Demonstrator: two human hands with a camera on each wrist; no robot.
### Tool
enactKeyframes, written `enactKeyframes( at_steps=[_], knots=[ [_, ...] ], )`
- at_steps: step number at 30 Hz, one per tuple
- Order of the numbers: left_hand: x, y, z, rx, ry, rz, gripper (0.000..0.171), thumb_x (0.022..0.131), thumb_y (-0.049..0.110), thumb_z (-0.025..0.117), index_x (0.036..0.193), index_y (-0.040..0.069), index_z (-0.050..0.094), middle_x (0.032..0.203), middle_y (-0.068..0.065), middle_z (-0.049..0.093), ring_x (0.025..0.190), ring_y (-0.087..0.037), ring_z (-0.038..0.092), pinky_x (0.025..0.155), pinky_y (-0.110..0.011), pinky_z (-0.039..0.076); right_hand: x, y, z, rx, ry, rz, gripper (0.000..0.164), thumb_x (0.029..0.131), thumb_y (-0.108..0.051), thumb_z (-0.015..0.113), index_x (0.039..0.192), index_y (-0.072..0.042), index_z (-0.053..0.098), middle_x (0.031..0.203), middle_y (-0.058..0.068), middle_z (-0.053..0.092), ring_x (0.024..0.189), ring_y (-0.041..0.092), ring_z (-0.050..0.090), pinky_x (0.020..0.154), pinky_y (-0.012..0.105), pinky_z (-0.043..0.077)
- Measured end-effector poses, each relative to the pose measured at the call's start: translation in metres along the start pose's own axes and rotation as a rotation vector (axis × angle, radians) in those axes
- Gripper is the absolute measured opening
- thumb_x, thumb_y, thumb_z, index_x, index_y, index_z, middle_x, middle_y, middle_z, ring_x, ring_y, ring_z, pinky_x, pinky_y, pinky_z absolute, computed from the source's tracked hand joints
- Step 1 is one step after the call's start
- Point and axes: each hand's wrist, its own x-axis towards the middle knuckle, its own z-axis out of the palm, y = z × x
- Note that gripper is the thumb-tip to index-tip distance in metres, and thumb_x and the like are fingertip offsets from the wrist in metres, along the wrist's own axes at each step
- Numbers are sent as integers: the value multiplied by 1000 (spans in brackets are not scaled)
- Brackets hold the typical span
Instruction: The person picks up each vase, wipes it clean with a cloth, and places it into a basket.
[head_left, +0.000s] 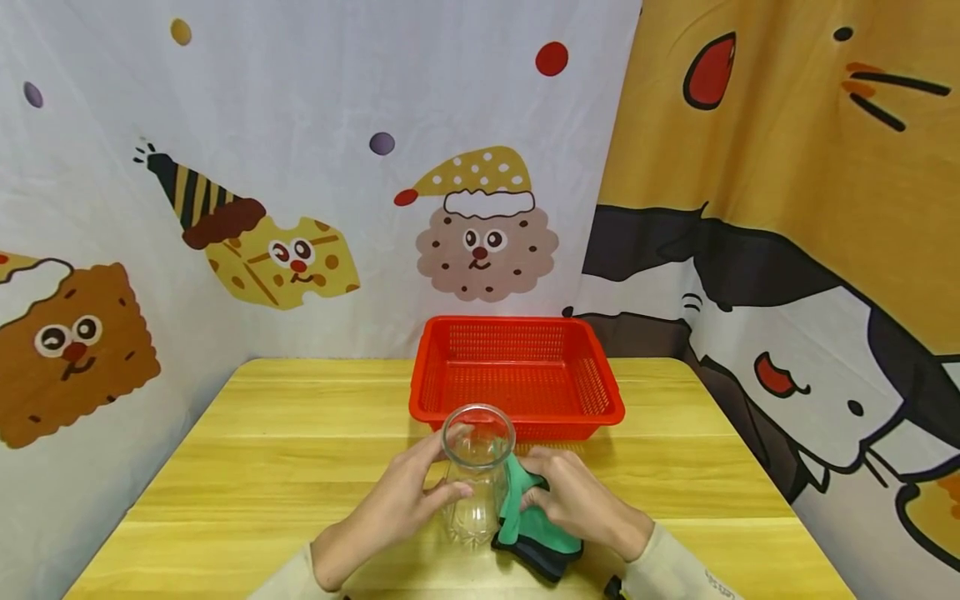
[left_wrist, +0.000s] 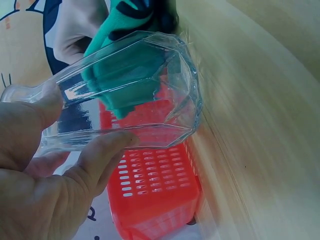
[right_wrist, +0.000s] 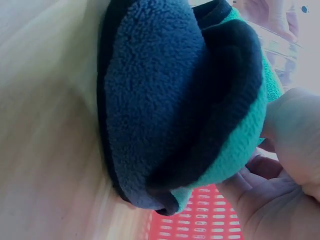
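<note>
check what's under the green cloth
The wooden table shows around the green cloth, held by the right hand; anything directly beneath its dark-edged folds is covered and cannot be seen.

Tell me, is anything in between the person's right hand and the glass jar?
Yes, the cloth is! The right hand holds it, and a green fold of it sits right beside the glass jar, between hand and glass. I see nothing else in between. I can't tell whether the fold touches the glass.
</note>
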Motion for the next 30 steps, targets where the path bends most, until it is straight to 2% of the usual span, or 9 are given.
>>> enactKeyframes(
  at_steps=[6, 13, 22, 30],
  knots=[
    [-1, 0, 0, 1, 3, 5, 73, 101, 19, 90, 167, 16, 58, 151, -5, 79, 131, -31, 82, 116, -63, 66, 0, -2, -1, -10, 43, -33, 47, 99, -7, 91, 145, -7, 81, 117, -3, 83, 105, 1, 75, 86, 22, 69],
    [-1, -1, 0, 11, 9, 14, 74, 100, 18, 91, 167, 15, 58, 149, -6, 80, 130, -31, 82, 116, -64, 65, 2, -6, -4, -6, 96, -62, 46, 97, -4, 93, 142, -3, 82, 114, -1, 82, 98, -1, 72, 83, 21, 68],
    [-1, -1, 0, -4, 2, 27, 74, 101, 18, 91, 167, 12, 58, 150, -9, 79, 130, -32, 82, 116, -59, 66, 3, -14, -8, 19, 175, -97, 36, 95, -3, 94, 129, -11, 86, 110, -4, 81, 94, -1, 73, 79, 21, 68],
    [1, -3, -1, -18, 1, 49, 70, 101, 18, 90, 164, 11, 60, 148, -9, 80, 130, -31, 82, 116, -58, 67, 8, -18, -10, 12, 241, -136, 41, 96, -2, 94, 134, -11, 86, 114, -9, 81, 98, 1, 74, 83, 23, 69]
  ],
)
